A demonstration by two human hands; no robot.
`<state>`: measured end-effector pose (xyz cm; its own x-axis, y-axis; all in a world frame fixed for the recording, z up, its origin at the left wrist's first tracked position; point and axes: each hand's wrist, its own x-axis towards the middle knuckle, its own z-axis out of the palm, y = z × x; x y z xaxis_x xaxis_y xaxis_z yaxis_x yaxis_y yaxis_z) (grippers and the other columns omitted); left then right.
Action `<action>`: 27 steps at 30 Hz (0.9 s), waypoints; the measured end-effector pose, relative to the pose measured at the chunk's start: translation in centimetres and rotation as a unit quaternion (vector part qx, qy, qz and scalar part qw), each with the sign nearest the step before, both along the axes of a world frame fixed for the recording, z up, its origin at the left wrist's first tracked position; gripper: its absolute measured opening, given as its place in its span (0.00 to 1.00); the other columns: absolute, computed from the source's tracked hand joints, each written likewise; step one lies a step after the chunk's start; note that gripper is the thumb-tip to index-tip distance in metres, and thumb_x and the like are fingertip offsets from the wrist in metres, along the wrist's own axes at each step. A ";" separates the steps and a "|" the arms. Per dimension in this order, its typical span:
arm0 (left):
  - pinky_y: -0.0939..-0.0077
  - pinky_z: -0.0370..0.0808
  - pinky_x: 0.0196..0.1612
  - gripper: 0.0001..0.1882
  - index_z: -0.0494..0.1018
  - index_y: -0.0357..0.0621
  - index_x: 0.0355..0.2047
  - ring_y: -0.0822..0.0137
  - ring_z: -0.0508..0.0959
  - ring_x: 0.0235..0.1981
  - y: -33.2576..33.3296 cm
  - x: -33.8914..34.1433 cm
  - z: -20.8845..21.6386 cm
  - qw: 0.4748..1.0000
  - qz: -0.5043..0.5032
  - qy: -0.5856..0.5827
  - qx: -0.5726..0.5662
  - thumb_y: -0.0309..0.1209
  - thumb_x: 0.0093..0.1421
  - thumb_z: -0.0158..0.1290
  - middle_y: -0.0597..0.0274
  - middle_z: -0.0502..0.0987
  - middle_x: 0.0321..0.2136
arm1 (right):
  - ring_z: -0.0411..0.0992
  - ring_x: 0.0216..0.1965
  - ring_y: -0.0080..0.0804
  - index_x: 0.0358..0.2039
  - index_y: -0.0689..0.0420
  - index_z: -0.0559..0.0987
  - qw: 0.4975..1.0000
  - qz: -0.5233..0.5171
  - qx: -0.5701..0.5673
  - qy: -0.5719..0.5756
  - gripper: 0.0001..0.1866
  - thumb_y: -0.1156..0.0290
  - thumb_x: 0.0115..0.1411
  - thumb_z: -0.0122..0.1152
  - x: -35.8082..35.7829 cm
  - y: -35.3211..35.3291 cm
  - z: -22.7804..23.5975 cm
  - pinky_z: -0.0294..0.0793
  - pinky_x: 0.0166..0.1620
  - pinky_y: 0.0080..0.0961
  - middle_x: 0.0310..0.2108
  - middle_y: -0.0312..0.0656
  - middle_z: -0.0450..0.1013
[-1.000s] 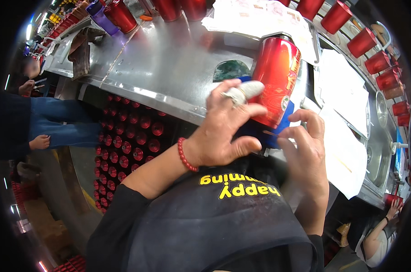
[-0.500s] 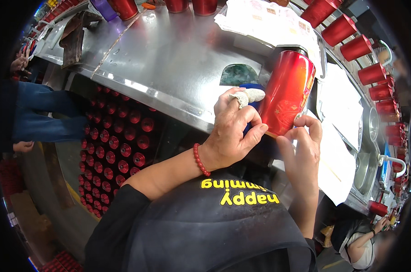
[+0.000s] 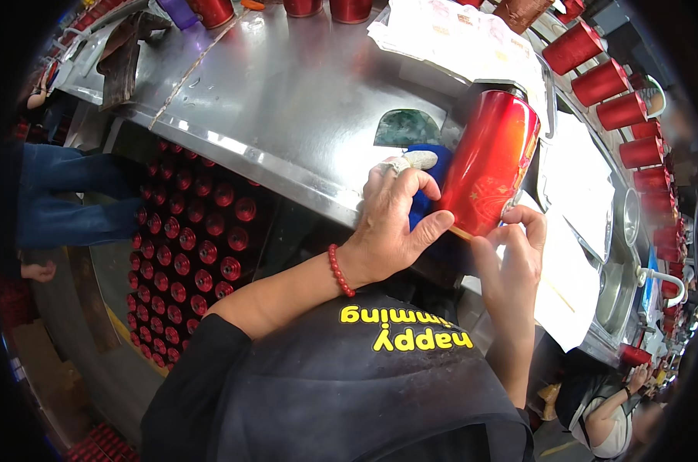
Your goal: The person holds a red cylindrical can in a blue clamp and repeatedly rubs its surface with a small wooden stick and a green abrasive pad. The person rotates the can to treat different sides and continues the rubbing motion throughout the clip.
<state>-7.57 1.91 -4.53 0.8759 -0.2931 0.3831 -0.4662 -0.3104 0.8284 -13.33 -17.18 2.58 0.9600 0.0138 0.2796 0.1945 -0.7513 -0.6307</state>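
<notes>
A shiny red cylinder (image 3: 488, 165) with gold patterning leans in front of me, its far end against a dark holder (image 3: 503, 85). My left hand (image 3: 391, 208) is at its left side, thumb and index finger apart, the index fingertip close to the near edge. Pale covers wrap one or more left fingers, and a red bead bracelet (image 3: 340, 271) circles that wrist. My right hand (image 3: 515, 250) is curled at the cylinder's lower right edge, with a small greyish bit by its fingertips; what it pinches is unclear. A narrow golden edge (image 3: 461, 233) shows between the hands.
White sheets (image 3: 572, 285) lie right of the cylinder, more papers (image 3: 449, 38) behind it. A blue cloth-like piece (image 3: 424, 192) and a green patch (image 3: 407, 127) are nearby. Racked red pieces (image 3: 187, 239) stand below left; red cylinders (image 3: 599, 82) line the right. Another person's leg (image 3: 79, 196) is left.
My left thumb and index finger have spread apart. My right hand stays at the cylinder's lower edge, and the cylinder has turned or shifted slightly. The red cylinders at right sit slightly lower in view.
</notes>
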 end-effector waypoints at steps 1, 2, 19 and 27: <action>0.57 0.60 0.62 0.22 0.70 0.43 0.46 0.50 0.66 0.55 -0.1 0.0 0.1 1.000 0.004 0.006 0.007 0.48 0.66 0.58 0.45 0.70 0.58 | 0.65 0.50 0.46 0.29 0.60 0.73 1.000 0.000 -0.002 -0.001 0.11 0.73 0.58 0.70 0.0 0.0 -0.1 0.67 0.53 0.38 0.44 0.51 0.65; 0.57 0.60 0.61 0.23 0.69 0.43 0.47 0.49 0.66 0.55 -0.3 0.1 0.1 1.000 0.007 0.011 0.014 0.49 0.65 0.58 0.45 0.70 0.58 | 0.65 0.50 0.46 0.29 0.60 0.73 1.000 -0.001 -0.005 -0.004 0.11 0.73 0.58 0.70 0.0 -0.1 -0.1 0.67 0.53 0.38 0.44 0.51 0.65; 0.58 0.64 0.52 0.21 0.70 0.43 0.44 0.53 0.69 0.44 -0.6 0.7 -0.4 0.998 0.019 -0.039 -0.051 0.50 0.72 0.46 0.54 0.73 0.41 | 0.65 0.49 0.46 0.28 0.61 0.73 1.000 0.004 0.000 -0.016 0.13 0.71 0.59 0.70 0.1 -0.2 -0.2 0.67 0.52 0.37 0.42 0.51 0.65; 0.55 0.67 0.51 0.26 0.69 0.43 0.47 0.51 0.69 0.46 -0.7 0.5 -0.2 0.999 0.019 -0.039 -0.012 0.53 0.65 0.56 0.53 0.73 0.43 | 0.66 0.50 0.45 0.28 0.61 0.74 1.000 -0.003 -0.005 -0.017 0.13 0.70 0.59 0.71 -0.1 -0.2 -0.4 0.69 0.51 0.37 0.43 0.51 0.66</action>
